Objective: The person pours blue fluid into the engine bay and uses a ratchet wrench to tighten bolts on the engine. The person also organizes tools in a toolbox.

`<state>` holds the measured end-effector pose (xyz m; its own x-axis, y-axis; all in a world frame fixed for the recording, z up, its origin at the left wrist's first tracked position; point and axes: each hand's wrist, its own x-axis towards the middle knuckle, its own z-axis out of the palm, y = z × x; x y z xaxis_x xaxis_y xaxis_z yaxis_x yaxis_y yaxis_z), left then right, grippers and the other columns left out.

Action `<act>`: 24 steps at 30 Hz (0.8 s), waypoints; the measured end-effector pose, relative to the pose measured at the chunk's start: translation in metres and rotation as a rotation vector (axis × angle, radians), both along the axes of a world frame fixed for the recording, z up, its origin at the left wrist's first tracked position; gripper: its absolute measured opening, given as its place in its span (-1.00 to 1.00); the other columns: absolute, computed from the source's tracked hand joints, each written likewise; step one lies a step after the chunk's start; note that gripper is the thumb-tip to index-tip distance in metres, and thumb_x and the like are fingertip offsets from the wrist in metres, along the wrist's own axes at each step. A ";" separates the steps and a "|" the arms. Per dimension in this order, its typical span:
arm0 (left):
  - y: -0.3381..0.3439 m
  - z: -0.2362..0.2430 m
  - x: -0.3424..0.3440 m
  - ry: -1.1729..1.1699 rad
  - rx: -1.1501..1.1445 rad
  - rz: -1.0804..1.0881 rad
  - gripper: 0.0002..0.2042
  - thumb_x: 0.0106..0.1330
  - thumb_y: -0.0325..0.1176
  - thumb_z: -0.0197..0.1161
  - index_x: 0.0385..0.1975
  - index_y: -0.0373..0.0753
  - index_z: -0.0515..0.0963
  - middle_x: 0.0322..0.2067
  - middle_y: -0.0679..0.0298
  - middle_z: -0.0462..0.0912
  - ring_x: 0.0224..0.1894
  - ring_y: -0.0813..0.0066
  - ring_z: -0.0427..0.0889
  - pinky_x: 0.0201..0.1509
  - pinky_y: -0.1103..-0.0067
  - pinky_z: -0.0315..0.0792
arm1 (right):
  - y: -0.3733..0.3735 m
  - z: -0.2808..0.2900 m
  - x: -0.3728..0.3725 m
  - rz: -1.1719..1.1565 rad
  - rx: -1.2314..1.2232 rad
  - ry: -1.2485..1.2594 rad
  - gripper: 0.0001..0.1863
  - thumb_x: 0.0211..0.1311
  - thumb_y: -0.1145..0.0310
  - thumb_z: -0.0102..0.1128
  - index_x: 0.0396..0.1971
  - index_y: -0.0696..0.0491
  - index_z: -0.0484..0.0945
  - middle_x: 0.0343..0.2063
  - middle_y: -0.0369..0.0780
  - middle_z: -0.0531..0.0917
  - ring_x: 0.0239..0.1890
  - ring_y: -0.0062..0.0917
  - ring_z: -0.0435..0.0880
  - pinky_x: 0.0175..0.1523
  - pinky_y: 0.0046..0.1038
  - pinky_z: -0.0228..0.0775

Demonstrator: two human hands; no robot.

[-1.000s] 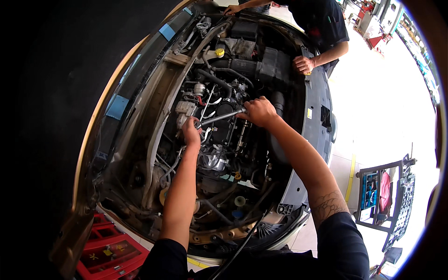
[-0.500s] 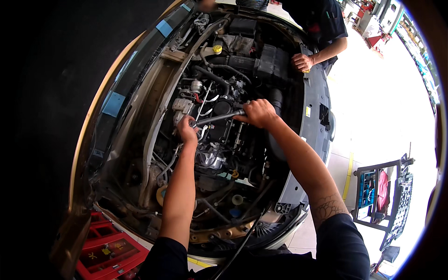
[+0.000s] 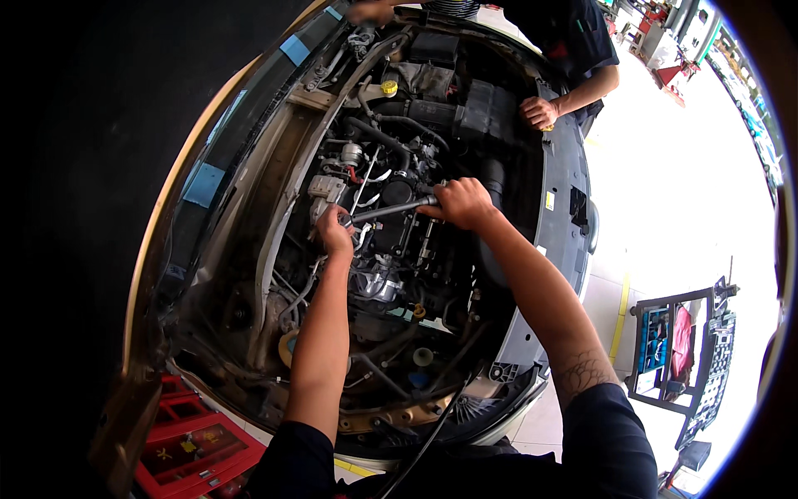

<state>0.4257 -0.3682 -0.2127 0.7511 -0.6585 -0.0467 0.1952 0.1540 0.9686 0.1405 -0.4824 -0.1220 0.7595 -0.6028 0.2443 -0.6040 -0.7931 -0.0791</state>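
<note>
One long grey wrench (image 3: 391,209) spans the middle of the frame above the engine (image 3: 395,237), its long axis rising gently from left to right. The left hand (image 3: 334,230) curls closed about its lower-left end, fingertips partly hidden; the right hand (image 3: 462,203) wraps tightly around the upper-right end, so neither is nearer. The left forearm (image 3: 320,333) climbs almost straight from the lower edge; the right forearm (image 3: 544,291) slants in from lower right. Another person's hand (image 3: 539,112) rests at upper right.

Smooth metal wrench (image 3: 388,210), matt plastic housing (image 3: 489,112), cloth sleeve (image 3: 611,432)
</note>
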 end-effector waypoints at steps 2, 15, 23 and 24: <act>0.001 -0.003 0.003 0.000 -0.015 -0.022 -0.64 0.50 -0.16 0.02 -0.53 -0.25 0.42 -0.68 0.33 0.27 -0.77 0.54 0.23 -0.64 0.52 0.10 | 0.001 -0.001 0.002 -0.008 -0.010 0.005 -0.25 0.29 -0.46 0.06 -0.46 0.03 0.69 -0.53 -0.15 0.71 -0.35 -0.23 0.75 -0.20 -0.24 0.55; 0.003 -0.001 0.004 -0.053 -0.020 -0.087 -0.64 0.51 -0.16 0.02 -0.52 -0.24 0.43 -0.65 0.35 0.27 -0.75 0.57 0.23 -0.62 0.55 0.13 | -0.024 0.000 -0.009 0.271 -0.057 0.082 -0.49 0.46 -0.25 0.02 0.14 -0.20 0.51 -0.40 -0.24 0.70 -0.46 -0.22 0.75 -0.34 -0.19 0.60; 0.004 -0.032 0.025 -0.226 -0.023 -0.019 -0.77 0.36 -0.38 0.04 -0.54 -0.30 0.45 -0.59 0.29 0.39 -0.55 0.52 0.44 -0.61 0.52 0.22 | -0.049 -0.007 -0.006 0.471 -0.119 0.021 -0.58 0.46 -0.10 0.14 0.13 -0.18 0.55 -0.47 -0.24 0.65 -0.54 -0.23 0.72 -0.44 -0.20 0.60; 0.004 -0.032 0.027 -0.253 -0.009 -0.050 -0.81 0.34 -0.41 0.04 -0.53 -0.30 0.45 -0.57 0.29 0.39 -0.53 0.52 0.45 -0.61 0.52 0.22 | -0.052 -0.007 -0.007 0.482 -0.099 0.001 -0.60 0.45 -0.07 0.15 0.09 -0.16 0.57 -0.50 -0.23 0.65 -0.54 -0.22 0.72 -0.43 -0.19 0.60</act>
<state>0.4525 -0.3638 -0.2452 0.7046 -0.6947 0.1448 -0.0456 0.1592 0.9862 0.1339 -0.5346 -0.1289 0.9466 -0.1564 0.2819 -0.1662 -0.9860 0.0111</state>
